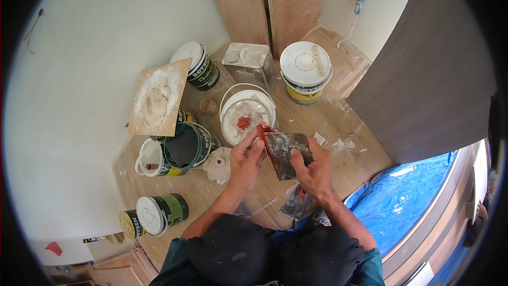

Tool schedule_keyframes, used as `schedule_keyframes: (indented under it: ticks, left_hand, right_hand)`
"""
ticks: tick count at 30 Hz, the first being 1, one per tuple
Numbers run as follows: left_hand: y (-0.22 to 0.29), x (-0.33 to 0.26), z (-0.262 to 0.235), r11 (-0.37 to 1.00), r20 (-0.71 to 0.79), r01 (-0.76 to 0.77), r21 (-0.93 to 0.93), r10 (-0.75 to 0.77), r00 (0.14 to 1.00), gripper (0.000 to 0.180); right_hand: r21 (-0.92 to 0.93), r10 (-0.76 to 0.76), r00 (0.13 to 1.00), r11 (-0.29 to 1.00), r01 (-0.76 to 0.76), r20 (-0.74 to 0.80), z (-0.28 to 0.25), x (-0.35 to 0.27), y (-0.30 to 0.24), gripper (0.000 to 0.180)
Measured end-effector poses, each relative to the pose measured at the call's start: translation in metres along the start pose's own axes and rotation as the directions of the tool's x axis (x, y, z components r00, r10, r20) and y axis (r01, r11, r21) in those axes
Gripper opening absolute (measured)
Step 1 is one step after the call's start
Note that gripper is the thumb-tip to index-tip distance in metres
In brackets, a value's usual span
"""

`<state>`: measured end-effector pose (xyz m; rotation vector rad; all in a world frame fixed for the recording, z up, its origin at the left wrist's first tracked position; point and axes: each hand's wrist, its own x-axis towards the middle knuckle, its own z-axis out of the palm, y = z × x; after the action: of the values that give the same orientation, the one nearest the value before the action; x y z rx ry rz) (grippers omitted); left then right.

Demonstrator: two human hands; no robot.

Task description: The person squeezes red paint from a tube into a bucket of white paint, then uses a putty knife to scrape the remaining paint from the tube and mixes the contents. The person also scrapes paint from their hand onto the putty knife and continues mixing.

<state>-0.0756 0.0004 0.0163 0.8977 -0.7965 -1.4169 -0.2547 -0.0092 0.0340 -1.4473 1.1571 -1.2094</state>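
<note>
Above the wooden floor (338,127), the right hand (315,172) grips a broad grey metal putty blade (283,153) smeared with red paste, thumb across its face; a second blade (297,205) sits below that hand. Left hand (246,161) curls its fingers against the blade's red upper edge, just beside the open white plastic pail (247,112) of pale filler with a red dab

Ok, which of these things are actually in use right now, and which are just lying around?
In use: left hand, right hand, putty knife, red paste, open white pail.
Lying about: plywood mixing board, lidded bucket, square tin, blue tarp.
</note>
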Motion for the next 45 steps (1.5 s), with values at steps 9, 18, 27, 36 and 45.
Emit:
schedule_keyframes:
  ticks: [9, 18, 27, 36, 45]
  left_hand:
    - [-0.004, 0.002, -0.006, 0.998, -0.024, 0.024, -0.054, -0.025, 0.999, 0.042]
    - [-0.006, 0.002, -0.01, 0.983, -0.079, 0.034, -0.18, -0.049, 0.996, 0.043]
    - [0.011, 0.005, -0.012, 0.981, -0.052, -0.087, -0.173, 0.079, 0.996, 0.044]
    - [-0.003, 0.009, -0.009, 0.986, -0.102, -0.165, -0.037, 0.161, 0.982, 0.048]
    - [0.002, 0.01, -0.01, 0.977, -0.133, -0.2, -0.072, 0.189, 0.973, 0.047]
  right_hand:
    - [0.09, 0.076, 0.996, 0.993, -0.08, 0.047, 0.004, -0.005, 0.008, 0.016]
    - [0.493, 0.263, 0.962, 0.828, -0.267, 0.078, 0.009, -0.003, 0.022, 0.019]
    - [0.035, 0.149, 0.987, 0.988, -0.151, 0.053, -0.001, -0.005, 0.009, 0.017]
    - [-0.247, -0.136, 0.99, 0.959, 0.138, 0.023, 0.006, -0.005, 0.009, 0.019]
    - [-0.031, 0.065, 0.998, 0.997, -0.065, 0.006, 0.003, -0.005, 0.005, 0.017]
